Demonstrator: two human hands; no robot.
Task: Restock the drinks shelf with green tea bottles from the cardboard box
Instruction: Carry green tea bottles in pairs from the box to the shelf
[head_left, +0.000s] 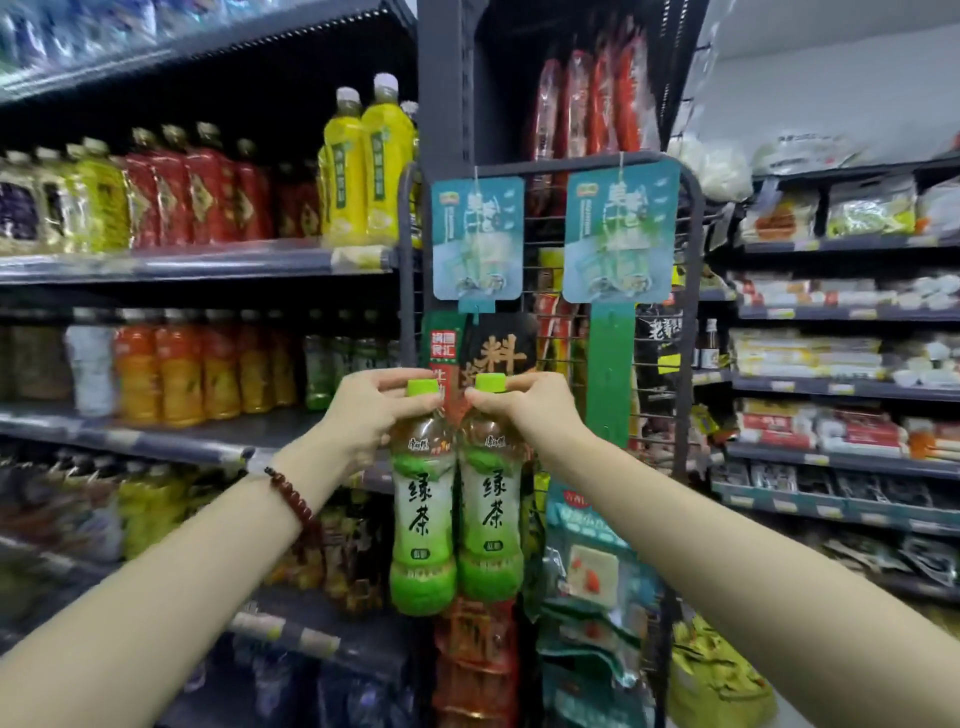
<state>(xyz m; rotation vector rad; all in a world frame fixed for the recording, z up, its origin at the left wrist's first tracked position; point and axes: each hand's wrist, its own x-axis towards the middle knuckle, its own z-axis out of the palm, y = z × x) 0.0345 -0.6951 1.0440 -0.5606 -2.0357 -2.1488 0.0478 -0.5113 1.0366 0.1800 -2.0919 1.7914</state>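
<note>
Two green tea bottles (422, 499) (491, 499) hang side by side, touching, each pinched at the neck by the left hand (371, 415) and right hand (524, 410), before a wire rack (545, 249) of hanging packets; drinks shelves (182, 265) stand left.

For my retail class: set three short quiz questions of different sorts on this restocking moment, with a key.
1. True or false: each hand holds one green tea bottle by its cap end.
2. Which wrist wears the bead bracelet? A left, B right.
3. Fill in: the two bottles hang side by side, their sides ____.

Key:
1. True: the left hand grips the left bottle, the right hand the right bottle.
2. A.
3. Touching.
</note>
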